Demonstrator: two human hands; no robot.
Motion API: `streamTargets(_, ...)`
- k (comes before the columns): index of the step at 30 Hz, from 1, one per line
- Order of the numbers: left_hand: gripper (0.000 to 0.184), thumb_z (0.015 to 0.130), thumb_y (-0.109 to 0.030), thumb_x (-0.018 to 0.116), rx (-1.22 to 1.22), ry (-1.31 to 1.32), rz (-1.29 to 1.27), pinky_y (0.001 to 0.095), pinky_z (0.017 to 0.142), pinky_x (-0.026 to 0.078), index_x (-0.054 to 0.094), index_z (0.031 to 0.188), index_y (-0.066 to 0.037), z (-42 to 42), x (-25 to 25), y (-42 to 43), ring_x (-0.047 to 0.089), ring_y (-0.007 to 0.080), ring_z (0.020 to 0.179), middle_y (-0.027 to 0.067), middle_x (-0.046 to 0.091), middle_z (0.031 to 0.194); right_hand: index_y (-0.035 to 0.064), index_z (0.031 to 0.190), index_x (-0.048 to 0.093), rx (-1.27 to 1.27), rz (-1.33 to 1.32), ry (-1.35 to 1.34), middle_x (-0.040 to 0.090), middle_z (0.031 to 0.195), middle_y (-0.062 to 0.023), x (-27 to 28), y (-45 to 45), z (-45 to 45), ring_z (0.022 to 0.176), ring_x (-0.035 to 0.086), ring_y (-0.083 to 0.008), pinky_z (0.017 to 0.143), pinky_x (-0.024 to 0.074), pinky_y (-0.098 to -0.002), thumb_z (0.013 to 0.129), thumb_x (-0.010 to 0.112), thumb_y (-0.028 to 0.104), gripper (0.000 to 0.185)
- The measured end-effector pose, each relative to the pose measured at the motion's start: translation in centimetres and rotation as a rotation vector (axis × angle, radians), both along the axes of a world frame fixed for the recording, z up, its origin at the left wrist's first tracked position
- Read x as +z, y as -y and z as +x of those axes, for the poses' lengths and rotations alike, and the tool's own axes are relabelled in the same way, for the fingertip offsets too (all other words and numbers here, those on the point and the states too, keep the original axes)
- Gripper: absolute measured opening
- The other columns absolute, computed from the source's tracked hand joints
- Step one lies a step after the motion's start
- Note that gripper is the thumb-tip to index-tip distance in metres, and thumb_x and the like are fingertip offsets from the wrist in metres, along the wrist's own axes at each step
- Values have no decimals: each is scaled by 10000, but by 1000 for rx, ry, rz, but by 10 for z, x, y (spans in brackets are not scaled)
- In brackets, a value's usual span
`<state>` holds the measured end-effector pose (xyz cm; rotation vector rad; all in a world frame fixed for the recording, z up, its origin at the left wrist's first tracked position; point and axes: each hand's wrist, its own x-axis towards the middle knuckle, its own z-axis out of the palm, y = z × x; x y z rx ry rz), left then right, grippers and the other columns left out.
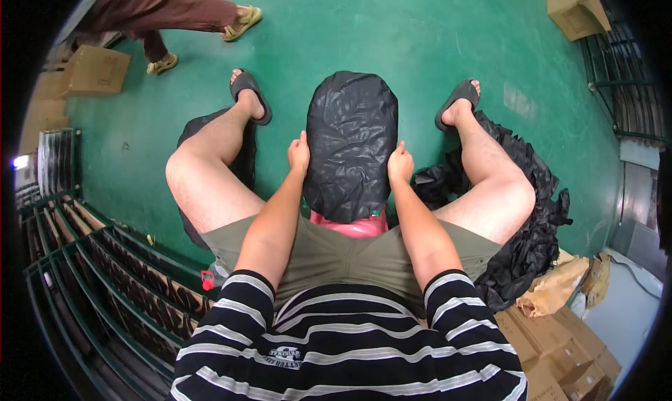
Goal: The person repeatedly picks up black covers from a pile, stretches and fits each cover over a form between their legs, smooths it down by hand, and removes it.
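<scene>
The black cover (352,145) was positioned between my knees, above the pink stool (353,226). My left hand (400,163) and right hand (299,153) each maintained a grip on its opposite side edges.

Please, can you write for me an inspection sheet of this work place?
Surface: green floor, pale scuffs.
Job's things: black oval bundle; pink thing showing at its near end.
Clutter: crumpled black material beside the right leg; torn brown paper.
Grip: left hand on the bundle's left edge, right hand on its right edge.
Cables: one thin dark line at right, maybe a cord.
Surroundings: boxes, racks, another person's legs.
</scene>
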<state>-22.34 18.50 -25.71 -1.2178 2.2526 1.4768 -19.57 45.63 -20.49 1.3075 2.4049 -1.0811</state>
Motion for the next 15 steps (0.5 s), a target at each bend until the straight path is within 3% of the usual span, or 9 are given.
streamTargets(1, 587, 910, -553, 504, 4, 80, -51, 363, 862, 439, 679, 947, 6, 2, 3, -2, 594, 235, 956, 149, 660, 982, -50, 1071, 632, -75, -59, 102, 626, 1082, -267, -5, 1, -2, 1022, 576, -435, 871, 438, -487, 951, 396, 511, 620)
streamTargets(2, 587, 910, -553, 504, 4, 84, -50, 363, 862, 439, 679, 947, 6, 4, -2, 1, 594, 235, 956, 149, 660, 982, -78, 1128, 611, -149, -117, 199, 605, 1164, -270, -11, 1, -2, 1084, 564, -422, 913, 432, -471, 953, 384, 518, 662)
streamTargets(4, 739, 894, -604, 474, -24, 222, 162, 372, 1001, 385, 588, 1207, 55, 4, -9, 10, 517, 278, 1201, 199, 585, 1252, -98, 1128, 598, -222, -169, 181, 584, 1201, -268, -23, 3, 3, 1113, 550, -410, 930, 424, -459, 955, 388, 520, 675)
streamTargets(7, 776, 894, -595, 491, 72, 124, 346, 381, 988, 394, 554, 1219, 107, 12, -41, 14, 538, 278, 1160, 185, 606, 1215, -118, 1141, 576, -313, -308, 123, 570, 1231, -247, -16, 6, 6, 1125, 549, -366, 940, 421, -429, 958, 405, 520, 686)
streamTargets(13, 771, 873, -597, 543, 114, 132, 563, 361, 938, 432, 566, 1216, 94, 14, 11, 2, 581, 239, 1057, 148, 620, 1181, -133, 1132, 558, -422, -549, -22, 597, 1168, -186, -51, -1, 11, 1048, 563, -255, 895, 443, -382, 952, 462, 521, 685)
streamTargets(15, 771, 870, -597, 550, 123, 141, 521, 358, 928, 438, 572, 1205, 97, 16, 8, 2, 584, 236, 1043, 146, 623, 1171, -135, 1121, 560, -425, -602, -58, 602, 1151, -176, -40, 0, 7, 1039, 560, -238, 882, 451, -378, 949, 472, 525, 688)
